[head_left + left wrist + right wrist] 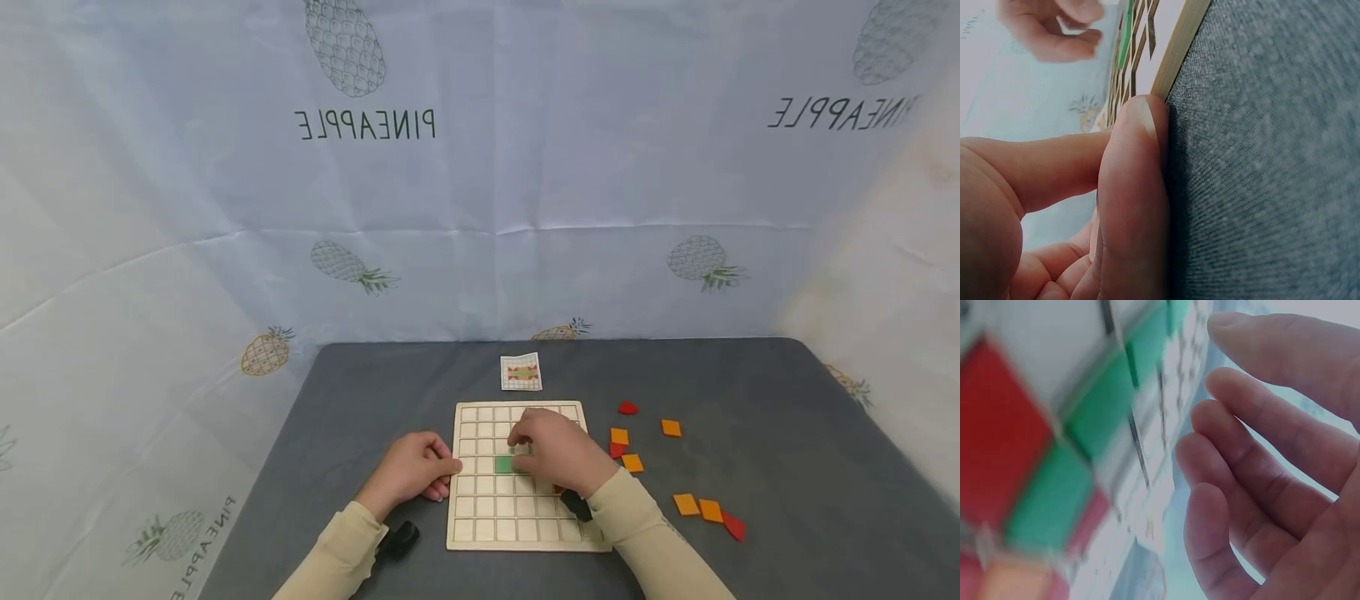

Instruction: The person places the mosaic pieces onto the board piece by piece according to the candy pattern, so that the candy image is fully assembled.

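A pale wooden grid board (465,528) lies on the dark table. At its left edge, the left hand (417,468) holds the board between thumb and index finger; the left wrist view shows the thumb (1135,181) against the board's side. Over the middle of the board hovers the right hand (558,450), its fingers loosely bent with nothing between them in the right wrist view. A green square tile (503,464) sits in a cell near its fingertips. Beneath this hand are more green tiles (1100,412), a red tile (997,431) and a blurred orange tile (1013,581).
Behind the board lies a small card (521,372) with a coloured grid pattern. Loose orange tiles (686,504) and red tiles (734,526) are scattered to the right. A pineapple-print cloth (480,183) hangs behind the table (360,400).
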Demonstrator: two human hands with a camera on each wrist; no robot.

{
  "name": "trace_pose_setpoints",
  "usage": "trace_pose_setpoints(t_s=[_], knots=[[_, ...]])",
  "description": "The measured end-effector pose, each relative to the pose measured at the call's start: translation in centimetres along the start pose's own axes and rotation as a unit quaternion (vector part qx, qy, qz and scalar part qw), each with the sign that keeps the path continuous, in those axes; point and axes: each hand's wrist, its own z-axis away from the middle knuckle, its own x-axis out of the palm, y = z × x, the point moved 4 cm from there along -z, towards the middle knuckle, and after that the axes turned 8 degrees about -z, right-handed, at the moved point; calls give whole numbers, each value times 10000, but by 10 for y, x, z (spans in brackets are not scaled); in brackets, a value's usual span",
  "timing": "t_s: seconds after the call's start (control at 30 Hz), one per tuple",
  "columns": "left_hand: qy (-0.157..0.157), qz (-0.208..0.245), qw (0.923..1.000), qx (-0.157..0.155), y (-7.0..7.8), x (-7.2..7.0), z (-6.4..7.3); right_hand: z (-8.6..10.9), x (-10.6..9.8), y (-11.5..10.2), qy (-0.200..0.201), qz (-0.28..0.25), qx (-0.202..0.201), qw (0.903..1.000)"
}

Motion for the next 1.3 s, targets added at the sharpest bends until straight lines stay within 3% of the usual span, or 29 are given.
trace_pose_setpoints(t_s=[0.13, 0.3, 0.63, 0.87, 1.3], knots=[[4, -38, 10000, -33, -1, 1, -1, 12, -29, 20, 298, -145, 257, 9991], [63, -89, 9999, -105, -1, 2, -1, 37, -66, 54, 695, -172, 910, 9933], [64, -131, 9998, -160, -2, 2, -3, 94, -116, 127, 1178, 21, 1575, 9805], [37, -50, 9999, -130, -3, 2, -2, 111, -127, 154, 1162, 6, 1964, 9736], [105, -100, 9998, -169, -2, 3, -1, 109, -122, 177, 547, -263, 2361, 9698]])
